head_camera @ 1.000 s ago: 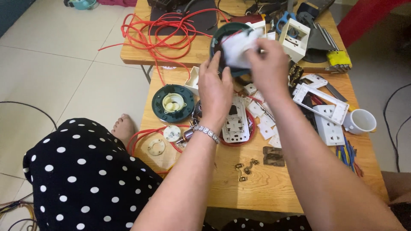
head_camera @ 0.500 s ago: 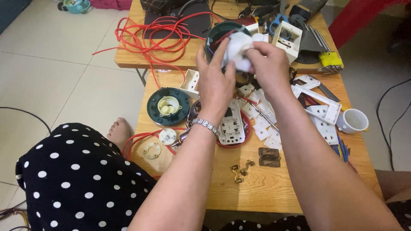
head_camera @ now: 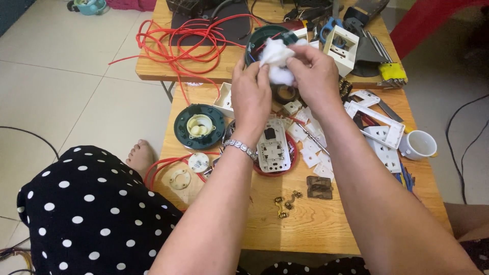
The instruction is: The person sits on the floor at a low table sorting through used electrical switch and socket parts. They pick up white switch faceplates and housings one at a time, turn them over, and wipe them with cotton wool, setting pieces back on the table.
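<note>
Both my hands are raised over the wooden table (head_camera: 310,224), working a crumpled white cloth (head_camera: 277,61) between them. My left hand (head_camera: 250,97) grips the cloth from the left; a metal watch sits on that wrist. My right hand (head_camera: 316,74) pinches the cloth from the right. Whether a small part is wrapped inside the cloth is hidden. Just behind the hands stands a dark green round housing (head_camera: 265,38) with red wire in it. Under my wrists lies a white socket plate (head_camera: 272,147) on a red round lid.
A dark green disc with a cream reel (head_camera: 199,126) lies at left, small cream round parts (head_camera: 179,179) near the front edge. Several white plates (head_camera: 382,137), a white cup (head_camera: 420,144), brass screws (head_camera: 285,203), a brown metal piece (head_camera: 319,187). Red wire (head_camera: 178,46) tangles on the far table.
My hands with the white cloth have stayed together and shifted slightly, turning the cloth between the fingers. The view has tilted down a little.
</note>
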